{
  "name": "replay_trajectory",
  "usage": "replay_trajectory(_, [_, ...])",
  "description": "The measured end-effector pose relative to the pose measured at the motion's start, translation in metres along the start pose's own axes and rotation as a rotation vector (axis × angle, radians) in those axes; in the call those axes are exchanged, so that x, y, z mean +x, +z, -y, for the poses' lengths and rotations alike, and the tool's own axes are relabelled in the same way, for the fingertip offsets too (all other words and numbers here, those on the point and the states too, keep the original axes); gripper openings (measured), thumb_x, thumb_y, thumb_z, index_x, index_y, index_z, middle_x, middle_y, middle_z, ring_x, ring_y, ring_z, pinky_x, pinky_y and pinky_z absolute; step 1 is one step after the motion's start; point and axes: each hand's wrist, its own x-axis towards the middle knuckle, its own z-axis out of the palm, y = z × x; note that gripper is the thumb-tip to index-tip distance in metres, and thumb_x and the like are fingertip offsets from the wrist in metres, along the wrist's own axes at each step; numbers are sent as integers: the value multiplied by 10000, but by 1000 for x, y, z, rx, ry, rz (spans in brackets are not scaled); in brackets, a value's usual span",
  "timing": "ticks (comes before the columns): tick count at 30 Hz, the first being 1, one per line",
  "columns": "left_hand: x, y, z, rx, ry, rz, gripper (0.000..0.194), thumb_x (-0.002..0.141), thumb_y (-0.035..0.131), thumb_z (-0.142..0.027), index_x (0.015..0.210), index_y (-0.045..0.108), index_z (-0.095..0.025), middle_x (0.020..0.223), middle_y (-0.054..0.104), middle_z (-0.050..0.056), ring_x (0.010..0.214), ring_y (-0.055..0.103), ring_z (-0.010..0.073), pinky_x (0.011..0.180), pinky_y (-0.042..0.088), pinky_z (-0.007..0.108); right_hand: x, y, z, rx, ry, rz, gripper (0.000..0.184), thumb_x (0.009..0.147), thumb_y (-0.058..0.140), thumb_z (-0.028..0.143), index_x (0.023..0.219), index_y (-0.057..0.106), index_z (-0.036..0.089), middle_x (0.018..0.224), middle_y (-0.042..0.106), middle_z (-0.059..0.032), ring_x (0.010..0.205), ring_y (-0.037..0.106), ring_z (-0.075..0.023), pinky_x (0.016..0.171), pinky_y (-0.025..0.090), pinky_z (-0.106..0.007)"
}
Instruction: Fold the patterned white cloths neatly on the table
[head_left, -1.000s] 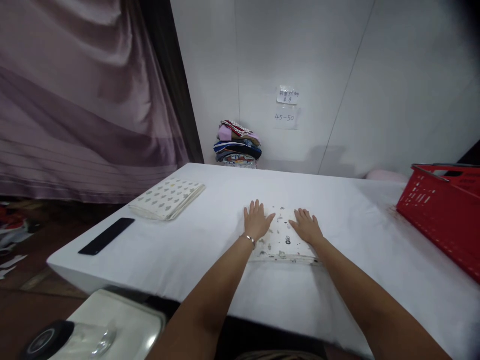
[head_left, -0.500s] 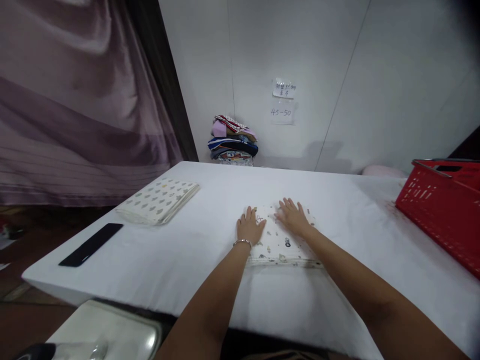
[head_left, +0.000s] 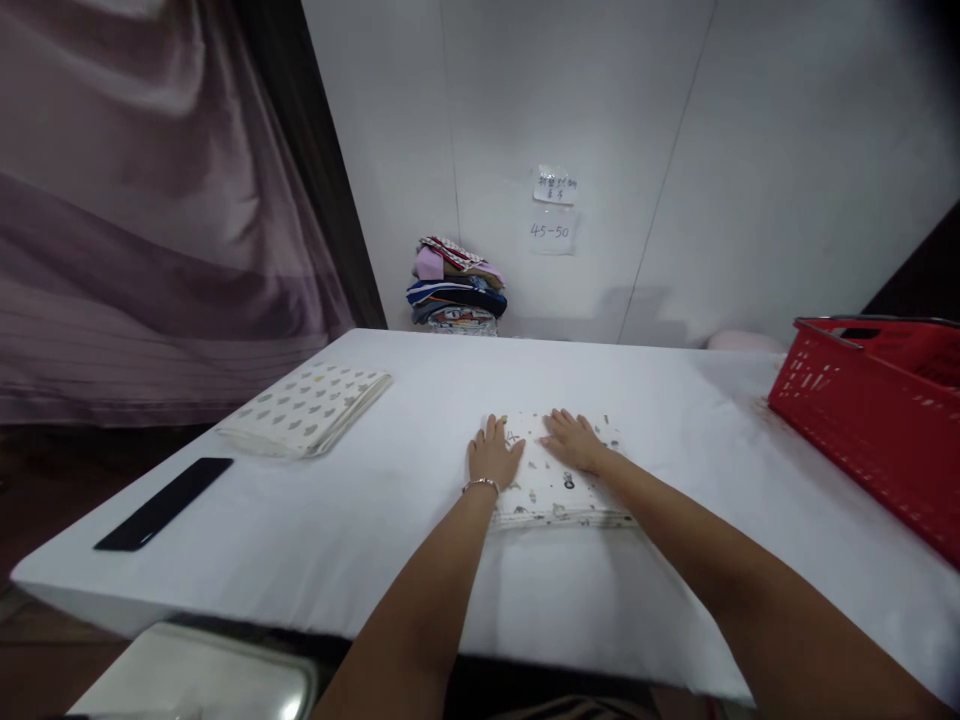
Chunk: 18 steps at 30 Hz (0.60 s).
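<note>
A folded white cloth (head_left: 551,495) with small printed figures lies flat on the white-covered table (head_left: 375,520). On its left edge rests my left hand (head_left: 493,460), palm down with fingers apart and a bracelet at the wrist. My right hand (head_left: 574,440) lies flat on the upper right part of the same cloth, fingers spread. Neither hand grips anything. Farther left on the table is a second folded cloth (head_left: 307,405), cream with grey heart-like prints and one yellow one.
A dark flat phone-like slab (head_left: 165,503) lies near the left edge. At the right stands a red plastic basket (head_left: 862,430). Folded textiles (head_left: 457,290) are stacked behind the table by the wall. Below the front left is a pale stool-like surface (head_left: 202,675).
The view has shifted slightly. My right hand has slid a little across the cloth, its fingers slightly closer together. My left hand stays on the left edge.
</note>
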Motion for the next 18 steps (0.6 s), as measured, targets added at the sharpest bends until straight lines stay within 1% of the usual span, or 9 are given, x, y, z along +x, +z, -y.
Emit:
replay_trajectory(3, [1,-1,0,1,-4,25,638,847,323,-551,1407,307,-246,1531,179,29,1317,307,297,1063,256,455,-27,0,-26,-51,140,-51,679,900,256,603,1438,276,189,1515,172,-106,1391,99,-286,1091,98,-536])
replay_trajectory(5, [1,-1,0,5,-4,34,642,844,316,-560,1407,304,-253,1533,172,21,1317,305,296,1062,255,456,-45,7,-45,-38,226,-63,665,904,242,598,1445,255,214,1523,151,-80,1389,113,-290,1081,168,-526])
replay_trajectory(7, [1,0,0,11,-2,35,647,841,311,-569,1407,301,-257,1534,168,13,1314,307,295,1057,263,455,-55,15,-59,-12,253,-76,658,904,229,601,1449,246,233,1530,123,-53,1388,114,-293,1069,228,-504])
replay_trajectory(8, [1,0,0,12,-1,36,649,840,307,-572,1408,299,-259,1535,165,9,1312,309,294,1054,269,455,-57,19,-63,-4,246,-82,659,904,230,601,1448,249,230,1531,117,-47,1389,109,-292,1069,239,-491])
replay_trajectory(11, [3,0,1,11,2,44,658,837,293,-584,1414,281,-267,1536,157,1,1315,307,291,1055,271,453,-53,21,-65,2,202,-85,656,909,266,570,1443,270,189,1528,133,-64,1395,87,-267,1096,214,-442])
replay_trajectory(13, [6,-3,1,7,0,66,674,833,295,-590,1425,256,-269,1541,135,-1,1327,291,294,1066,258,455,-50,15,-62,12,184,-74,644,915,290,533,1435,285,153,1522,154,-90,1396,85,-247,1111,187,-414])
replay_trajectory(14, [7,-5,1,0,-1,97,686,829,301,-592,1431,241,-270,1544,114,-2,1335,279,297,1071,251,459,-50,11,-60,20,179,-61,633,916,297,518,1428,299,147,1516,172,-100,1395,93,-243,1114,180,-415])
replay_trajectory(16, [7,-13,1,-19,-14,192,707,820,315,-604,1439,221,-275,1550,58,-7,1354,246,309,1076,242,480,-56,2,-55,35,185,-45,597,911,314,504,1402,351,167,1505,215,-101,1390,121,-262,1102,190,-462])
replay_trajectory(18, [0,-21,1,-23,-20,269,711,818,316,-621,1433,240,-274,1550,26,-3,1382,170,323,1081,212,524,-70,-4,-50,47,196,-75,551,902,340,496,1364,412,206,1494,254,-85,1384,141,-295,1074,209,-527])
